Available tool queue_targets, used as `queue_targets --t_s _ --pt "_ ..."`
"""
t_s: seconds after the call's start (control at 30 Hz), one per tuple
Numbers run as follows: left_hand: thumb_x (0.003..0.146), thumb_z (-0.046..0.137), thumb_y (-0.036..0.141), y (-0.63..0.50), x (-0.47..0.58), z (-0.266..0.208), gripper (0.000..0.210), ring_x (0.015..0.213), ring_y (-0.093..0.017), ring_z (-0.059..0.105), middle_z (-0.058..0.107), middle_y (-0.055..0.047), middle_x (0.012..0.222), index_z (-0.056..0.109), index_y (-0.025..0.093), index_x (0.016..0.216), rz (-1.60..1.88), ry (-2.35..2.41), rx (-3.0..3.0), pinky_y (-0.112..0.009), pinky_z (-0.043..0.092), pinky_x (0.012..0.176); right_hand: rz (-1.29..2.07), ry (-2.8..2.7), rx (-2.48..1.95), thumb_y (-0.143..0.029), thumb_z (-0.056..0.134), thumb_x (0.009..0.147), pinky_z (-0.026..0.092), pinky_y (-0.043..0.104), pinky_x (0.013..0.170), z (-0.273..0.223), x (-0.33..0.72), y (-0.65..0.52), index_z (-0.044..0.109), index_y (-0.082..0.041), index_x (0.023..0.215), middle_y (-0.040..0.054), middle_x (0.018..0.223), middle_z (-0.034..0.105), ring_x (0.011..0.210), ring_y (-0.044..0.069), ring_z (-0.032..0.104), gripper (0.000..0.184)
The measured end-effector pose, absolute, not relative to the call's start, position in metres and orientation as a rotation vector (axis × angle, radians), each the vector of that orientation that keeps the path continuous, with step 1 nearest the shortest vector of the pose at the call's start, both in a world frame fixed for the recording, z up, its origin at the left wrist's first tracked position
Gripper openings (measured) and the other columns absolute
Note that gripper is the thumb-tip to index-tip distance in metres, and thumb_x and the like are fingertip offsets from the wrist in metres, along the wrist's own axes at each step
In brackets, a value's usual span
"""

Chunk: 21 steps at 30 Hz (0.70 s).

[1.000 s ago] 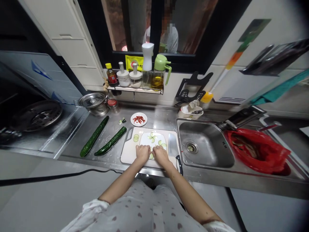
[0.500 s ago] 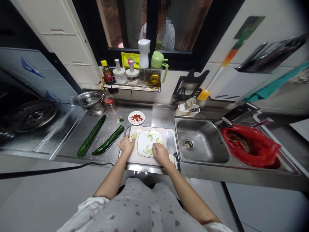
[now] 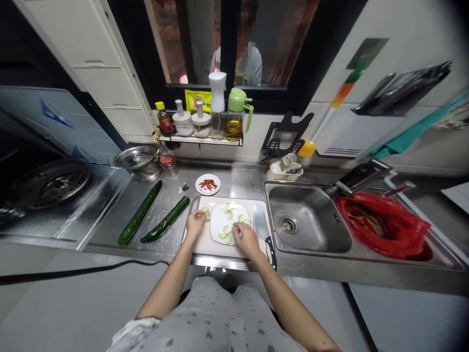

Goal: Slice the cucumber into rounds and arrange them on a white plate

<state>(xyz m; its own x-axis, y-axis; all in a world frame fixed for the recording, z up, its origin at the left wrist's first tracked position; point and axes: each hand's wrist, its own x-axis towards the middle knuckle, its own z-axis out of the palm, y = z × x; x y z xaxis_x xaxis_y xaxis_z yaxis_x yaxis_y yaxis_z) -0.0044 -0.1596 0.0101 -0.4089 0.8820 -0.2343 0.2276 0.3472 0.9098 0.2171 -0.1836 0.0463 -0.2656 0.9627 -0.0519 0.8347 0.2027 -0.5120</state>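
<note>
A white square plate (image 3: 222, 224) lies on the cutting board (image 3: 212, 248), with thin cucumber slices (image 3: 227, 235) fanned out in several pinwheels. My right hand (image 3: 246, 237) is over the plate's right side, its fingers closed at the edge of a slice group. Whether it grips a slice is hidden. Left of the plate my left hand (image 3: 195, 225) has its fingers drawn together beside loose cucumber slices (image 3: 206, 213) on the board; what is between its fingertips I cannot make out. A knife (image 3: 260, 220) lies along the board's right side, its dark handle toward me.
A whole cucumber (image 3: 141, 212) and a cut cucumber (image 3: 165, 219) lie to the left. Behind the board are a small plate of red pieces (image 3: 207, 191) and cucumber scraps (image 3: 182, 187). The sink (image 3: 311, 239) and a red bag (image 3: 388, 242) are right; a steel pot (image 3: 141, 168) stands back left.
My left hand's fingers have drawn together from a spread pose near the loose slices. My right hand stays over the plate, shifted only slightly. The camera view has tilted a little.
</note>
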Motion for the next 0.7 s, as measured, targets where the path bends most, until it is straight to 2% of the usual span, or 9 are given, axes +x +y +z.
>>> queue_targets --t_s 0.13,0.23,0.33,0.53,0.6,0.7 --pt "0.061 0.072 0.035 -0.165 0.001 0.031 0.029 0.067 -0.014 0.060 0.065 -0.002 0.070 0.063 0.015 0.079 1.215 1.546 0.858 -0.026 0.047 0.069 0.668 -2.136 -1.586 -0.029 0.043 0.092 0.040 0.027 0.082 0.067 0.205 -0.172 0.061 -0.019 0.107 0.0048 0.091 0.065 0.092 0.018 0.056 0.026" --pt "0.059 0.073 0.037 -0.172 0.007 0.050 0.030 0.071 -0.015 0.061 0.065 -0.003 0.073 0.065 0.016 0.079 1.179 1.438 0.916 -0.027 0.048 0.071 0.659 -2.139 -1.455 -0.031 0.046 0.091 0.039 0.029 0.085 0.084 0.196 -0.161 0.060 -0.021 0.109 0.0050 0.097 0.064 0.098 0.019 0.053 0.026" --pt "0.059 0.073 0.038 -0.177 0.013 0.064 0.030 0.072 -0.015 0.059 0.064 -0.002 0.073 0.065 0.016 0.078 1.146 1.398 0.962 -0.027 0.047 0.071 0.675 -2.186 -1.361 -0.031 0.048 0.090 0.038 0.030 0.086 0.095 0.188 -0.155 0.061 -0.022 0.108 0.0051 0.102 0.063 0.101 0.019 0.051 0.023" --pt "0.060 0.074 0.036 -0.177 0.017 0.064 0.029 0.068 -0.012 0.057 0.063 -0.001 0.074 0.064 0.016 0.079 1.176 1.335 1.013 -0.024 0.045 0.070 0.748 -2.204 -1.363 -0.028 0.053 0.088 0.036 0.030 0.085 0.096 0.182 -0.153 0.063 -0.022 0.088 0.0026 0.096 0.064 0.100 0.020 0.051 0.012" --pt "0.061 0.075 0.039 -0.177 0.017 0.061 0.032 0.069 -0.012 0.057 0.063 -0.001 0.073 0.064 0.016 0.080 1.221 1.406 0.994 -0.024 0.045 0.069 0.749 -2.196 -1.363 -0.027 0.051 0.088 0.035 0.030 0.084 0.094 0.183 -0.152 0.062 -0.022 0.086 0.0021 0.094 0.065 0.098 0.019 0.051 0.012" --pt "0.065 0.071 0.050 -0.178 0.016 0.060 0.039 0.060 -0.011 0.055 0.060 0.001 0.061 0.063 0.016 0.081 1.212 1.519 0.893 -0.023 0.042 0.061 0.709 -2.207 -1.351 -0.026 0.051 0.089 0.035 0.028 0.084 0.094 0.185 -0.150 0.061 -0.022 0.087 0.0018 0.094 0.065 0.098 0.018 0.050 0.012"
